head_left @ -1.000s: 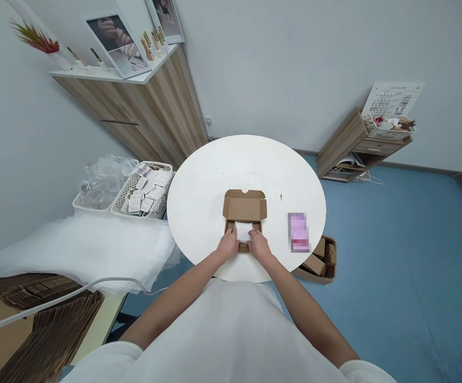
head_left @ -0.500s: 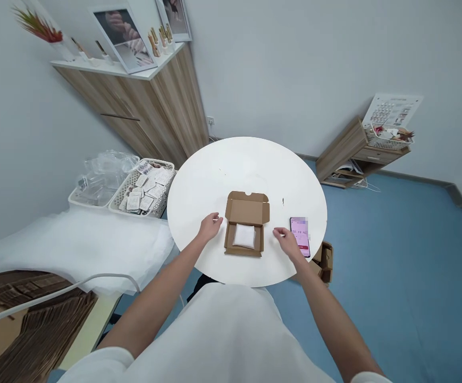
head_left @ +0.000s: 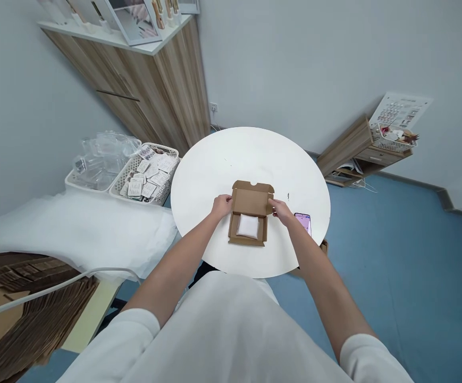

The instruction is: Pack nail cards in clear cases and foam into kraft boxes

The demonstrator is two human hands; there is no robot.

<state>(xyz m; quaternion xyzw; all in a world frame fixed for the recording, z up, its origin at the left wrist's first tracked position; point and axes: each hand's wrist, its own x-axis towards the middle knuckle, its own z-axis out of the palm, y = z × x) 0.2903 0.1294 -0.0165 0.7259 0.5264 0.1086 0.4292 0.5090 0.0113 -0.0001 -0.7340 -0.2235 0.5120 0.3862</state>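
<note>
A small brown cardboard box (head_left: 252,202) lies with its lid raised on the round white table (head_left: 199,159). Inside its tray rests a white wrapped packet (head_left: 248,226). At the lid's left edge, my left hand (head_left: 223,205) is closed with its fingertips on the cardboard. My right hand (head_left: 280,210) pinches the lid's right side flap, thumb and fingers together. Partly covered by my right forearm, a phone (head_left: 304,221) with a pink screen lies on the table's right side.
Left of the table stand a white basket of printed cards (head_left: 147,178) and a basket of clear plastic packaging (head_left: 103,159). White foam sheeting (head_left: 95,229) covers a side surface above stacked flat cardboard (head_left: 35,319). A wooden cabinet (head_left: 167,85) and a low shelf (head_left: 346,149) stand behind.
Both hands have moved forward and inward from beside the box onto the two sides of its lid, and closed there. The view has shifted slightly.
</note>
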